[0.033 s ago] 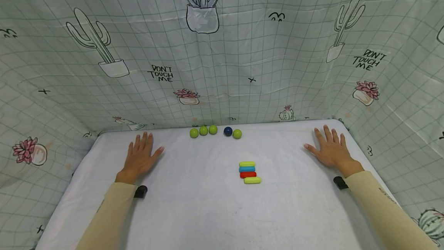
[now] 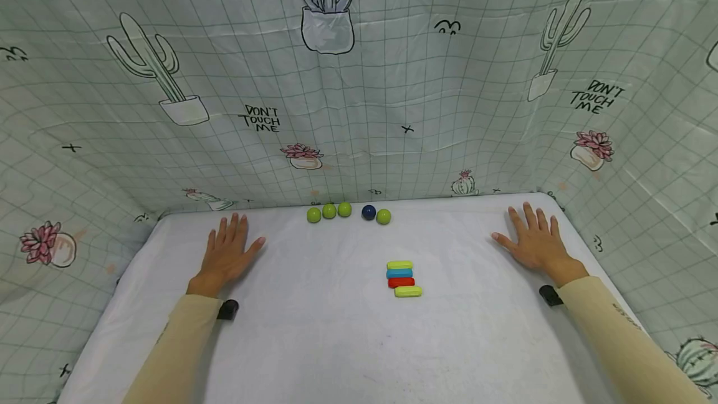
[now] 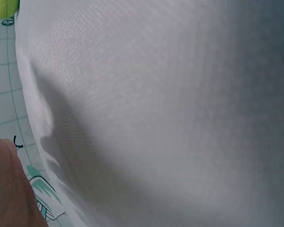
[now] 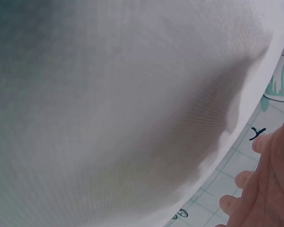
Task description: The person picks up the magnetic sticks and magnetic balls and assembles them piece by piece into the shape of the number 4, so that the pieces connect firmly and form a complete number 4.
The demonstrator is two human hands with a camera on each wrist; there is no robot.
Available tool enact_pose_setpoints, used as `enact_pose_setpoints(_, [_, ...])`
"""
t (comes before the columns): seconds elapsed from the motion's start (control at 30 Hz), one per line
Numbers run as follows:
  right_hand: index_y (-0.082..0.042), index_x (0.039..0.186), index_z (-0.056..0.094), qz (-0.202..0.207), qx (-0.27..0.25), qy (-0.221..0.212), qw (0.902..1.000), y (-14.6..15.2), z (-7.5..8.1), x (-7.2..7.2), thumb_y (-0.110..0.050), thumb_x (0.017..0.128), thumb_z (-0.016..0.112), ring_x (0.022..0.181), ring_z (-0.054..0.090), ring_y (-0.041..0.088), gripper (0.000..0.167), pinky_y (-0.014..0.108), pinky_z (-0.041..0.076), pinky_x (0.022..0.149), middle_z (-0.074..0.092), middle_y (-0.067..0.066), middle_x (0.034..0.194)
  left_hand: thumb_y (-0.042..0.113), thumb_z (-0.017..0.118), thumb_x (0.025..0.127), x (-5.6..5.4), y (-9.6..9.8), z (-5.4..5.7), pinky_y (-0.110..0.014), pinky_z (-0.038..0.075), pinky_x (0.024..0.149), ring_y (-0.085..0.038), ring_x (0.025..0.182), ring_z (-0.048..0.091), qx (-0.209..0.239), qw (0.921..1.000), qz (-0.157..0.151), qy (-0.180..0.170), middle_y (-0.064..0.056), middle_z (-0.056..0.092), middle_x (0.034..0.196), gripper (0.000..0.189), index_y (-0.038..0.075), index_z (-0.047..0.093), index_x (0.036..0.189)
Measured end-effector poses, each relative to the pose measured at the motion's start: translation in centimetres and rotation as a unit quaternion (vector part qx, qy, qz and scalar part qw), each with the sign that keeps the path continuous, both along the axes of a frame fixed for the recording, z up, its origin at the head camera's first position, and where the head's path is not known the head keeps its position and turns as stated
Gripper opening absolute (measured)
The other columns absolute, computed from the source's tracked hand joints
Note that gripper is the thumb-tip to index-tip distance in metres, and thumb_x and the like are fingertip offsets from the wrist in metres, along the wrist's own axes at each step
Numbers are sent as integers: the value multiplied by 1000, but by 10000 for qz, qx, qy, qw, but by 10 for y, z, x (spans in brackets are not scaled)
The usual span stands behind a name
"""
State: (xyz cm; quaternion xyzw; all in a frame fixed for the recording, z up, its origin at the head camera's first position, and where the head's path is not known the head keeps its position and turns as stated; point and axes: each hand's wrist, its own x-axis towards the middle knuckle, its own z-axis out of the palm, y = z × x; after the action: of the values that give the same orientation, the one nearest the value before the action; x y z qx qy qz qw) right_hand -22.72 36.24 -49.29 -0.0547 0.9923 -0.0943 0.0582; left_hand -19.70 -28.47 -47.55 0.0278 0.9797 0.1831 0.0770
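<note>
Your left hand [image 2: 221, 255] is out at centre left, your right hand [image 2: 535, 245] at centre right, each grip spread wide, fingers straight, holding nothing. Between them, just below and right of centre, a close column: two yellow sticks [image 2: 408, 292], one blue stick [image 2: 399, 274], one red stick [image 2: 401, 282], four in all! Above those, four green balls [image 2: 329, 211] and one dark blue ball [image 2: 368, 212], making five. White worktop [image 2: 336, 335] underneath; gridded, cactus-print cloth [image 2: 359, 95] fills the upper frame.

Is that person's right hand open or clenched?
The right hand is open: in the head view its fingers are straight and spread apart, gripping nothing.
</note>
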Motion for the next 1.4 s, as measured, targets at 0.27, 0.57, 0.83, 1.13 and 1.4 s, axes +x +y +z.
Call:
enact_pose_setpoints(0.27, [9, 163, 21, 48, 32, 29, 10000, -1, -1, 0, -68, 105, 43, 152, 3, 65, 99, 76, -4, 120, 5, 42, 167, 58, 36, 112, -1, 4, 0, -63, -11, 126, -49, 160, -11, 47, 10000, -19, -22, -29, -6, 174, 90, -7, 4, 166])
enact_pose_setpoints(0.57, [7, 163, 24, 219, -25, 166, 9996, -9, -2, 2, -67, 105, 46, 152, 7, 64, 96, 76, -3, 120, 9, 41, 167, 69, 30, 108, -5, 8, -4, -61, -12, 126, -48, 160, -10, 83, 9999, -52, 76, -28, -5, 174, 98, -7, 5, 166])
enact_pose_setpoints(0.83, [5, 164, 25, 566, 72, 204, 9982, -35, 5, 6, -57, 106, 55, 153, 10, 63, 91, 75, 0, 121, 11, 39, 168, 57, 36, 112, -11, 22, 1, -62, -11, 126, -47, 161, -9, -5, 9999, -130, 30, -27, -4, 174, 89, -6, 6, 166])
enact_pose_setpoints(1.13, [2, 164, 30, 1002, -2, 564, 9934, -73, 4, 13, -58, 104, 57, 154, 16, 59, 89, 73, 4, 123, 17, 34, 170, 54, 39, 112, -14, 38, 3, -61, -9, 127, -46, 161, -8, -43, 9998, -196, 23, -26, -3, 175, 87, -5, 7, 167])
enact_pose_setpoints(1.4, [-1, 164, 33, 1352, 4, 671, 9885, -107, 6, 20, -50, 103, 63, 156, 20, 54, 84, 71, 7, 125, 22, 31, 170, 50, 44, 112, -16, 56, 5, -63, -5, 127, -47, 161, -4, -10, 9991, -376, 170, -26, 0, 175, 85, -5, 9, 167])
